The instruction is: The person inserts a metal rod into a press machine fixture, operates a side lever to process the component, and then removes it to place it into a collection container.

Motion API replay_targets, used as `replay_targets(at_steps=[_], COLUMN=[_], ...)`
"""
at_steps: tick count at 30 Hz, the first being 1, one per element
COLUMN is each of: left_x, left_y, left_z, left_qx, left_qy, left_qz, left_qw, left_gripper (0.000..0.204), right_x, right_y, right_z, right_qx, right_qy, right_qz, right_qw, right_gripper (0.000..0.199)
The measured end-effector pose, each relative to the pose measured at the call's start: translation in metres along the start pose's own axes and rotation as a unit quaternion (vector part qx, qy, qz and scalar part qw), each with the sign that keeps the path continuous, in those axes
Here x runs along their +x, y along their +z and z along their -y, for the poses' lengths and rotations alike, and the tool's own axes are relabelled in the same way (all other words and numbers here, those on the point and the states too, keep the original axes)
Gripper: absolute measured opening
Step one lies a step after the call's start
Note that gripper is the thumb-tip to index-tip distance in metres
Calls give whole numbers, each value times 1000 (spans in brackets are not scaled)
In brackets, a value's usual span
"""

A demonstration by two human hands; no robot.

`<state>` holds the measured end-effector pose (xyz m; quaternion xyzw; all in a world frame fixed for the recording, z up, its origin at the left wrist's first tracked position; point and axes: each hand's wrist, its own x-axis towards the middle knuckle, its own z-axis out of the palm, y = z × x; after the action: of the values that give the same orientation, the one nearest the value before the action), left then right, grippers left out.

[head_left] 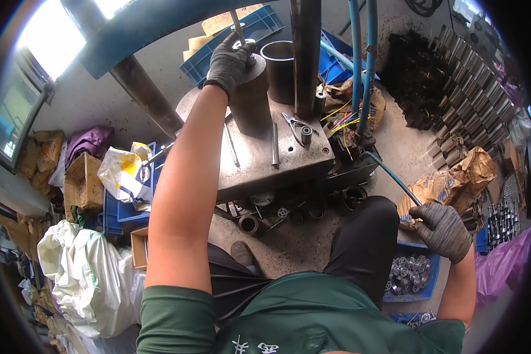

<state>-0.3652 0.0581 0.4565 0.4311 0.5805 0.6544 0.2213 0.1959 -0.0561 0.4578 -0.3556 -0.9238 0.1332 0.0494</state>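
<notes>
Nearest: green shirt and dark trousers of the seated person, knees apart over a stained concrete floor (289, 245). Right hand (443, 230), grey knit glove, hangs low at the right side over a blue crate of small metal rings (410, 274); fingers curled loosely, and whether anything sits in that grip cannot be told. Crumpled brown paper sacks (454, 177) just beyond the glove. To the left on the floor: a white woven sack (91, 277), cardboard boxes (84, 183), a white and yellow plastic bag (123, 171). Scattered rings and short tube pieces (251, 223) lie under the front edge of the steel worktop (259, 162). On the worktop: a loose steel pin (275, 143), pliers (293, 123) beside a small socket (306, 134), a tall dark cylinder block (249, 97). Left hand (229, 62), also gloved, arm stretched forward, grip closed on a small round part (246, 45) sitting on top of the cylinder block, at the foot of a thin vertical rod (237, 20). Just right of it an open steel tube (279, 62), then a dark press column (305, 53). Blue hoses (363, 65) drop beside yellow wires (343, 121). Farthest: blue crates (242, 38) behind the press, stacked rows of metal tubes (466, 76) at upper right
</notes>
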Motion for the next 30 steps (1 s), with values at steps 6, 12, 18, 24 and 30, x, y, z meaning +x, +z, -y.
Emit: replay_targets(at_steps=[6, 12, 18, 24, 30], left_x=[7, 2, -1, -2, 4], left_y=[-1, -2, 0, -2, 8], left_z=[8, 6, 1, 1, 5], left_qx=[-49, -47, -12, -26, -21], left_qy=[2, 4, 6, 11, -4], left_qz=[25, 9, 4, 6, -2], left_qw=[999, 999, 1000, 1000, 1000], left_gripper=[31, 19, 22, 25, 39], right_x=[-7, 13, 102, 187, 203], right_y=[6, -13, -51, -90, -102], right_z=[-12, 2, -18, -26, -25], right_qx=[-20, -42, -22, -83, -103], right_qy=[-35, 19, -102, -88, -18], right_qz=[92, -245, -442, -431, -374], right_qw=[995, 969, 891, 894, 922], right_gripper=[25, 28, 25, 38, 74])
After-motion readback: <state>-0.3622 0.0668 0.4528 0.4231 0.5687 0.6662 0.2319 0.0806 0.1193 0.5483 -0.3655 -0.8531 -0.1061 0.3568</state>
